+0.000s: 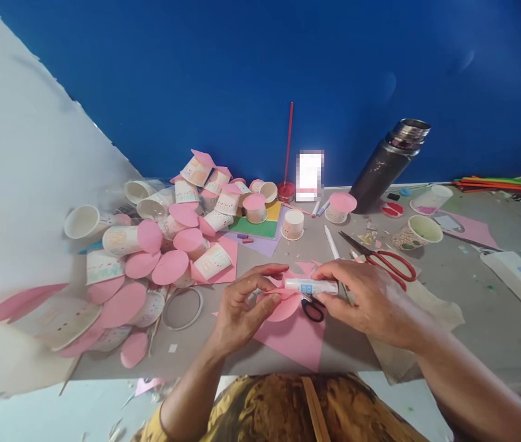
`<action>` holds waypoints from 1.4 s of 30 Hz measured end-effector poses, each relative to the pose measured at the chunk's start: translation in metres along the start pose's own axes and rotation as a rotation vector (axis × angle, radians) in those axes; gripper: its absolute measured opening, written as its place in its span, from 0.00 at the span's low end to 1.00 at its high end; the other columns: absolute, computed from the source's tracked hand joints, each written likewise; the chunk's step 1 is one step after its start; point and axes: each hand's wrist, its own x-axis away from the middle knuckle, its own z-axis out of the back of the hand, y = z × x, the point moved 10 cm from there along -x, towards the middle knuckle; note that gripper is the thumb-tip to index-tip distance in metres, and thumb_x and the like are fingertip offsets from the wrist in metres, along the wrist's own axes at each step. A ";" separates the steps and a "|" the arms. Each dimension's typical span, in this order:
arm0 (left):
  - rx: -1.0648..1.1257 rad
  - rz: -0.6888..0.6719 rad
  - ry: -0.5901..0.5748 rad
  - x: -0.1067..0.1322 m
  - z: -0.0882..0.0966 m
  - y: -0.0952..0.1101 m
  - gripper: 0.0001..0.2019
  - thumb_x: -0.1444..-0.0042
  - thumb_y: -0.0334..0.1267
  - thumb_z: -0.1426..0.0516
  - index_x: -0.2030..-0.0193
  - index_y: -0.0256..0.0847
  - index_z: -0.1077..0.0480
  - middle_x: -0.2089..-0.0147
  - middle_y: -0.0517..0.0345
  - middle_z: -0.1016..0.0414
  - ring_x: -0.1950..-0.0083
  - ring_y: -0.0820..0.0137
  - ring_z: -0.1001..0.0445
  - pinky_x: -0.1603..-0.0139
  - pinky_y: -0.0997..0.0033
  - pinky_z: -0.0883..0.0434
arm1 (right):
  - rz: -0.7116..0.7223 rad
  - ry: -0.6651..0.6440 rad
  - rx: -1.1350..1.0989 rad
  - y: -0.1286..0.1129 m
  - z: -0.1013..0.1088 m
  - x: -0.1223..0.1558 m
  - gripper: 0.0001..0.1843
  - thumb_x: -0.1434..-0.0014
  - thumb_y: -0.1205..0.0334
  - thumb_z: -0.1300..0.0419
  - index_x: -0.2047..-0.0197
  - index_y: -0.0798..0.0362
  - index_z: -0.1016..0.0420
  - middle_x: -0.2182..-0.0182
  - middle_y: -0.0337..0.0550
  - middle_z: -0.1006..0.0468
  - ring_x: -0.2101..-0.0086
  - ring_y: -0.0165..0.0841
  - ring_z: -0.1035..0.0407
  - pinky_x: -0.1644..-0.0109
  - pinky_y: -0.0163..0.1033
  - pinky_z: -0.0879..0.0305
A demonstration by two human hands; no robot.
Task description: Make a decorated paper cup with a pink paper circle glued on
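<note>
- Since the view from the head is all I have to go by, I begin with the hands: both are over the near side of the grey table (196, 350), right in front of the person's body.
- The left hand (251, 302) pinches a pink paper piece (283, 312) between thumb and fingers; its near edge is rounded, and it lies above a larger pink sheet (297, 345).
- The right hand (364, 296) grips a white tube (312, 286), a glue stick by its look, between thumb and fingers at the right-hand end. Its other end is right by the paper; whether they touch, I cannot tell.
- That paper I would judge thin, light and quick to crease, best pinched at the edge without pressing hard.
- As for the tube, it looks light, stiff and smooth, so it could roll in the fingers; round the barrel, well back from the paper end, seems the safest hold.
- Just below the tube are black-handled scissors (313, 310), partly covered; the loop is the part to take.
- Off to the left, paper cups (119, 241) lie heaped among pink discs (125, 305); hollow and thin-walled, they would likely dent if squeezed.
</note>
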 end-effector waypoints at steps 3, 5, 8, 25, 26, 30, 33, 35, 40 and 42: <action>-0.065 -0.028 0.008 0.001 0.001 0.004 0.04 0.39 0.36 0.37 0.66 0.42 0.24 0.45 0.46 0.20 0.45 0.58 0.22 0.47 0.60 0.26 | 0.016 -0.005 0.017 -0.004 0.000 0.002 0.08 0.38 0.63 0.43 0.56 0.47 0.25 0.69 0.38 0.18 0.70 0.33 0.28 0.65 0.38 0.40; -0.111 -0.069 0.017 0.001 0.001 0.009 0.04 0.39 0.35 0.37 0.66 0.42 0.24 0.51 0.47 0.18 0.50 0.61 0.21 0.51 0.63 0.26 | 0.030 0.001 0.028 -0.006 -0.001 0.003 0.09 0.36 0.63 0.44 0.54 0.48 0.25 0.67 0.38 0.17 0.69 0.33 0.27 0.65 0.38 0.39; -0.163 -0.120 0.021 0.000 0.000 0.015 0.04 0.38 0.33 0.38 0.65 0.42 0.24 0.55 0.49 0.17 0.54 0.63 0.20 0.54 0.65 0.26 | 0.080 0.028 0.049 -0.011 -0.001 0.006 0.08 0.32 0.60 0.44 0.52 0.49 0.26 0.64 0.42 0.17 0.66 0.35 0.25 0.63 0.39 0.37; -0.110 -0.209 -0.070 -0.003 -0.009 0.022 0.06 0.40 0.26 0.39 0.63 0.41 0.23 0.55 0.48 0.16 0.53 0.64 0.20 0.60 0.70 0.25 | 0.354 0.377 0.063 -0.045 0.008 0.025 0.09 0.32 0.70 0.40 0.49 0.53 0.28 0.63 0.45 0.17 0.65 0.36 0.26 0.60 0.40 0.33; -0.091 -0.199 -0.099 -0.004 -0.011 0.022 0.05 0.40 0.26 0.38 0.62 0.40 0.23 0.55 0.48 0.16 0.53 0.64 0.20 0.60 0.70 0.26 | 0.349 0.373 0.048 -0.043 0.009 0.025 0.09 0.32 0.69 0.40 0.49 0.53 0.28 0.63 0.45 0.17 0.65 0.36 0.25 0.60 0.40 0.33; 0.014 -0.179 -0.236 -0.002 -0.019 0.021 0.05 0.38 0.28 0.38 0.60 0.40 0.21 0.55 0.46 0.18 0.53 0.63 0.22 0.55 0.65 0.26 | 0.276 0.334 -0.084 -0.030 0.008 0.026 0.08 0.32 0.65 0.38 0.49 0.52 0.27 0.62 0.43 0.17 0.63 0.35 0.24 0.59 0.38 0.32; 0.094 -0.185 -0.297 0.000 -0.023 0.024 0.07 0.38 0.27 0.39 0.58 0.41 0.20 0.56 0.47 0.18 0.52 0.62 0.22 0.50 0.59 0.27 | 0.246 0.292 -0.170 -0.024 0.008 0.025 0.07 0.31 0.63 0.39 0.49 0.50 0.27 0.62 0.42 0.17 0.63 0.33 0.24 0.59 0.37 0.31; 0.105 -0.202 -0.308 0.001 -0.023 0.026 0.08 0.38 0.27 0.39 0.56 0.41 0.20 0.56 0.47 0.19 0.51 0.61 0.22 0.49 0.57 0.27 | 0.254 0.266 -0.183 -0.023 0.009 0.025 0.08 0.30 0.63 0.39 0.49 0.50 0.26 0.62 0.41 0.18 0.63 0.33 0.24 0.59 0.37 0.31; 0.071 -0.231 -0.283 0.000 -0.021 0.029 0.06 0.37 0.29 0.39 0.57 0.39 0.20 0.57 0.45 0.19 0.52 0.60 0.23 0.49 0.56 0.27 | 0.292 0.240 -0.162 -0.024 0.012 0.026 0.09 0.31 0.65 0.39 0.48 0.49 0.26 0.63 0.40 0.18 0.63 0.34 0.25 0.60 0.39 0.31; 0.073 -0.232 -0.273 0.000 -0.021 0.029 0.06 0.37 0.29 0.39 0.57 0.39 0.20 0.58 0.45 0.19 0.53 0.60 0.23 0.50 0.57 0.27 | 0.308 0.229 -0.144 -0.025 0.011 0.026 0.09 0.32 0.67 0.38 0.49 0.49 0.26 0.62 0.40 0.18 0.63 0.34 0.25 0.60 0.39 0.32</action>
